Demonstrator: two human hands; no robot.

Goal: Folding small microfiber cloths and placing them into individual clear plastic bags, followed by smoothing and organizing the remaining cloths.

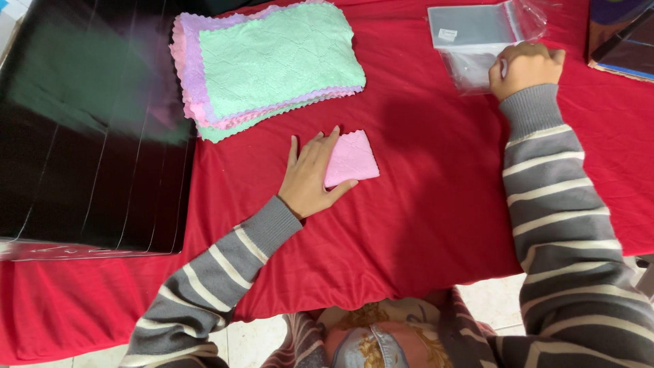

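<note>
A small folded pink cloth (354,158) lies on the red tablecloth (436,204). My left hand (308,178) rests flat on the cloth's left edge, with the fingers spread over it and the thumb under its lower side. At the far right, my right hand (523,67) is closed on the edge of a clear plastic bag (470,41) that lies flat on the red cloth. Both arms wear grey sleeves with white stripes.
A stack of several cloths (272,65) in green, purple and pink lies at the back, left of centre. A glossy black sheet pile (88,129) covers the left side. A dark box corner (623,41) shows at the far right. Tiled floor lies below the table edge.
</note>
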